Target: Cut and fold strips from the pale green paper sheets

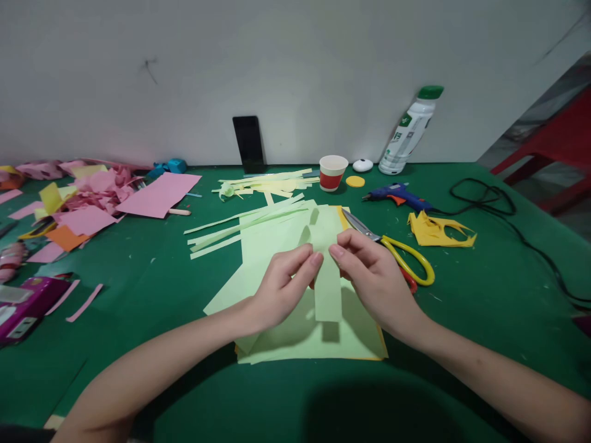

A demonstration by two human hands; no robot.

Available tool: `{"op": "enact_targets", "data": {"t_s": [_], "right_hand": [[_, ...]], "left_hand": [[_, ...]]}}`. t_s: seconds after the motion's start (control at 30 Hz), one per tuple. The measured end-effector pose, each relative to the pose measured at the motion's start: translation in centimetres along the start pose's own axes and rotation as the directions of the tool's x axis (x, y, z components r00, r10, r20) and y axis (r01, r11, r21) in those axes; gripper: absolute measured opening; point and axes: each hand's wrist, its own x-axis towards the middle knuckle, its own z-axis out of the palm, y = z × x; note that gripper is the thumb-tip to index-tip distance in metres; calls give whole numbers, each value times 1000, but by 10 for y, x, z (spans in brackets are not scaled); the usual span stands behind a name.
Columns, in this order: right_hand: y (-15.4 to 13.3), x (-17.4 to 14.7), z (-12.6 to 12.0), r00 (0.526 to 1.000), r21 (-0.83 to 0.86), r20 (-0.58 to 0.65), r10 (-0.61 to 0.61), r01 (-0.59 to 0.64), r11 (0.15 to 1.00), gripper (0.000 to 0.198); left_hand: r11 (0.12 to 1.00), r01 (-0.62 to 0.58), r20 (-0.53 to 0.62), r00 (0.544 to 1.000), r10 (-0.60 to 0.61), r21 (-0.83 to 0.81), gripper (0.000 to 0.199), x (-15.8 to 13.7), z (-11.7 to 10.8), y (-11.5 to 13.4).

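Between my hands is a light green paper strip (328, 301), held up above a stack of light green paper sheets (286, 338). My left hand (289, 283) pinches its left edge with thumb and fingers. On the opposite edge, my right hand (373, 280) pinches it the same way. The strip's lower end hangs down and casts a shadow on the sheets. Several narrow green paper strips (221, 237) lie across the stack's upper left. Scissors with yellow handles (427, 271) rest just beyond my right hand, partly hidden by it.
A red and white paper cup (332, 175), a blue glue gun (399, 195) with a black cord, and a leaning white bottle (409, 135) stand or lie at the back. A phone (249, 144) leans on the wall. Pink paper scraps (101, 191) and a purple box (32, 304) occupy the left.
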Motion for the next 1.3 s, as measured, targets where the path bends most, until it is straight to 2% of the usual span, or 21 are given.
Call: {"op": "enact_targets", "data": {"t_s": [0.1, 0.17, 0.3, 0.4, 0.57, 0.77, 0.93, 1.07, 1.3], "right_hand": [[1, 0, 0, 998, 2, 60, 23, -23, 1000, 29], [3, -2, 1, 998, 12, 60, 28, -28, 1000, 31], [5, -4, 4, 999, 68, 31, 13, -15, 998, 30], [5, -3, 3, 997, 91, 71, 5, -11, 996, 27], [3, 0, 0, 993, 92, 107, 47, -57, 994, 22], [5, 0, -1, 985, 150, 128, 119, -138, 979, 26], [8, -3, 3, 993, 154, 104, 63, -78, 985, 28], [8, -6, 6, 994, 157, 92, 64, -78, 984, 28], [6, -4, 0, 984, 107, 160, 78, -96, 990, 27]], "left_hand": [[1000, -8, -14, 1000, 9, 15, 34, 0, 1, 0], [1000, -13, -29, 999, 14, 28, 33, -1, 2, 0], [998, -19, -72, 997, 23, 63, 33, -1, 3, 0], [998, 10, -90, 996, -5, 54, 33, 0, 3, -1], [1000, -4, -63, 998, 4, -5, 33, 0, 2, -3], [996, -63, -37, 997, 66, 65, 33, 0, 2, -2], [991, -104, -42, 993, 107, 80, 32, -1, 3, -2], [987, -127, -73, 988, 135, 102, 32, -1, 3, -3], [997, -45, -62, 997, 49, 66, 32, 1, 0, -5]]}}
